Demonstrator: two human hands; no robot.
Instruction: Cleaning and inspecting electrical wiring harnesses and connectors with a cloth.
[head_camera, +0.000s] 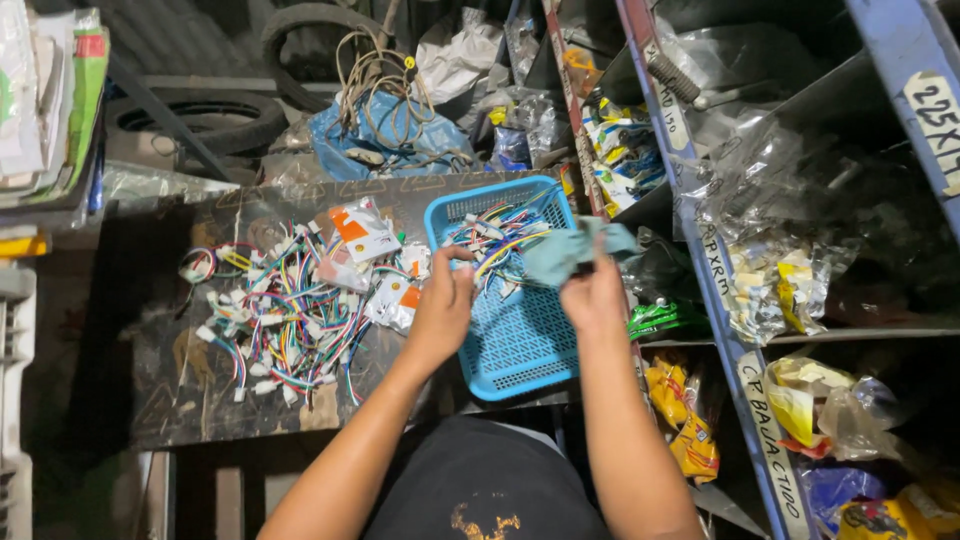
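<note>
Pinching a crumpled teal cloth (570, 252), the right hand (594, 295) has its fingers closed around the soft fabric above the far rim of a blue perforated plastic basket (515, 345). The left hand (441, 310) rests at the basket's left edge, fingers curled; whether they grip anything I cannot tell. Thin multicoloured wire harnesses (497, 236) lie inside the basket beyond the fingers. A tangled heap of similar wires (275, 315) spreads over the dark worktop (160, 390) to their left
</note>
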